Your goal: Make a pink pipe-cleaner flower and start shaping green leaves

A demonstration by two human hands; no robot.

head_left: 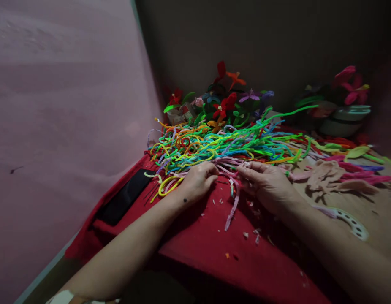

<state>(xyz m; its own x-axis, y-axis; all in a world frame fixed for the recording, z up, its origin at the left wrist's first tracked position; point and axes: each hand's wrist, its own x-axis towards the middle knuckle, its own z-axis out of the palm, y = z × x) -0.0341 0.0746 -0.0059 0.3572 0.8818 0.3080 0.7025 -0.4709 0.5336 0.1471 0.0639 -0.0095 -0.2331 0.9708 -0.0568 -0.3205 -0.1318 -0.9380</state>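
My right hand (268, 181) pinches a pale pink pipe cleaner (232, 207), and a bent length of it hangs down over the red cloth. My left hand (200, 179) is closed, thumb against the curled fingers, at the near edge of the heap. A pink strand runs between the fingertips of both hands; its exact ends are hidden by the fingers. Just beyond lies a tangled pile of pipe cleaners (221, 143) in green, blue, yellow, orange and purple. A yellow looped pipe cleaner (165, 185) lies beside my left wrist.
A black phone-like slab (126, 198) lies at the left. Fuzzy flowers (225, 105) stand behind the pile, with a pale pot (344, 120) at right. Beige and pink fuzzy pieces (325, 177) and a white curved piece with holes (354, 223) lie right. Scraps dot the red cloth (208, 245).
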